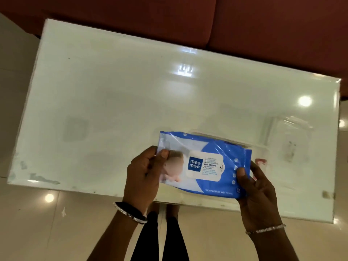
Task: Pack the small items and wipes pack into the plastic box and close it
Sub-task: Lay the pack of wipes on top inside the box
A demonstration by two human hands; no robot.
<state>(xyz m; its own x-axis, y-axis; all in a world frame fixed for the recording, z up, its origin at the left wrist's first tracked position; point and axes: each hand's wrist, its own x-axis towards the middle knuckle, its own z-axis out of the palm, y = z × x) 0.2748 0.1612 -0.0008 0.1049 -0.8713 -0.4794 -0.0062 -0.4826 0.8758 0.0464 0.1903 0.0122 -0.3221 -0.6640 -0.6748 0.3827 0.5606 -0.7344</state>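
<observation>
Glossy white table fills the view. Both hands grip the wipes pack by its ends: left hand at 9 o'clock, right hand at 3. Clear box lies beneath; lid at 2 o'clock.

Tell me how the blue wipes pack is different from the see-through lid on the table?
The wipes pack is blue and white with printing; the clear lid is nearly invisible against the table. The wipes pack is held up by the left hand and right hand; the lid lies flat, untouched. The pack looks soft and crinkly; the lid looks stiff. Both are shiny plastic.
</observation>
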